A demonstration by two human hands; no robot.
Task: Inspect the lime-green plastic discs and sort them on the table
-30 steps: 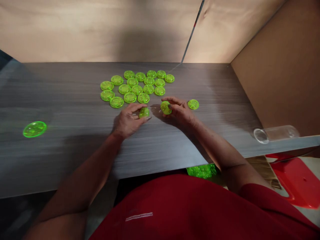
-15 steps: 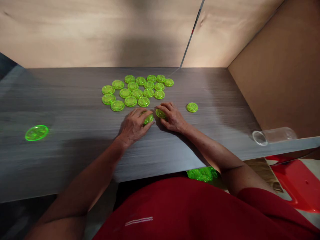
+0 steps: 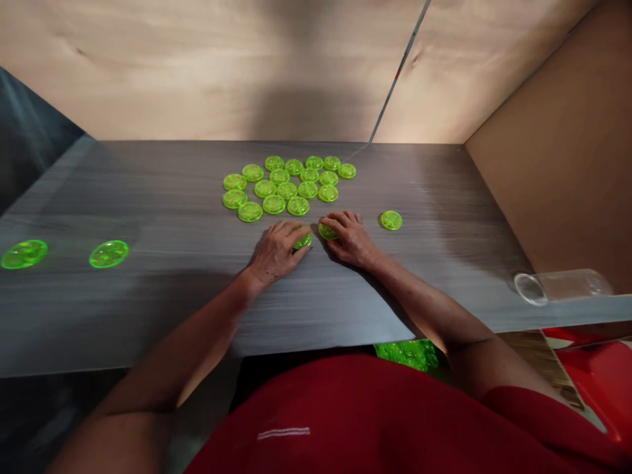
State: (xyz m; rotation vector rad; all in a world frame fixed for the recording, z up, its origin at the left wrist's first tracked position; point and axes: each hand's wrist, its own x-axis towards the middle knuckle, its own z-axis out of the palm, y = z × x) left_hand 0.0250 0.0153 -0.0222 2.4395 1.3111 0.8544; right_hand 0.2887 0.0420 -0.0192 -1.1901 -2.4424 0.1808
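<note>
My left hand (image 3: 279, 251) is curled over a translucent green plastic disc (image 3: 304, 241), its thumb and fingers round the edge. Just to the right, my right hand (image 3: 351, 241) grips another green plastic disc (image 3: 326, 230) from above, and its fingers partly cover it. A narrow gap separates the two discs. Beyond my hands, several like discs (image 3: 287, 191) lie flat in a loose cluster. One single disc (image 3: 392, 220) rests to the right of my right hand.
Two discs lie far left, one (image 3: 109, 254) nearer than the other (image 3: 24, 254). A clear plastic cylinder (image 3: 563, 286) lies at the right front edge of the grey table (image 3: 434, 263). Wooden panels (image 3: 197, 79) stand behind and right. Green pieces (image 3: 407, 354) show below the edge.
The view has turned left, so things appear farther right and a second far-left disc has come into sight. Both hands keep their hold on the discs with little visible movement.
</note>
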